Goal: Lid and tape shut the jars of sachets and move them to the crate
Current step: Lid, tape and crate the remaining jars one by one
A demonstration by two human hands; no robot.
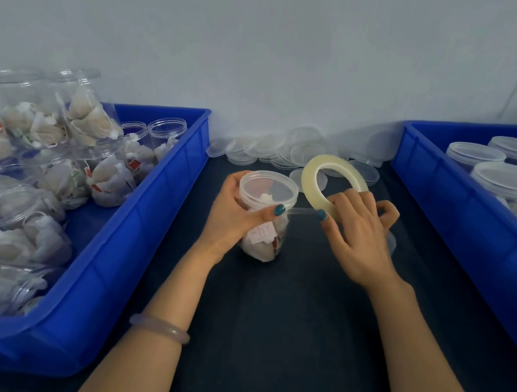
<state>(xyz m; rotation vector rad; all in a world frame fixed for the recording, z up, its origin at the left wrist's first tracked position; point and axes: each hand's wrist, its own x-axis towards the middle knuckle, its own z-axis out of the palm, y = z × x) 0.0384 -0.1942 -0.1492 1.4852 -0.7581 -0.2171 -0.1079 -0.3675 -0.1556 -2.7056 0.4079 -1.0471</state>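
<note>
A clear jar of sachets (264,241) stands on the dark table with a clear lid (268,188) on top. My left hand (238,216) grips the jar just under the lid, thumb pressed on its front. My right hand (356,229) holds a roll of clear tape (329,180) tilted up beside the jar. A short strip of tape (302,212) runs from the roll to the jar under my left thumb.
A blue crate (135,246) on the left holds several unlidded jars of sachets (59,179). A blue crate (461,212) on the right holds lidded jars (507,179). Loose clear lids (281,153) lie in a pile by the back wall.
</note>
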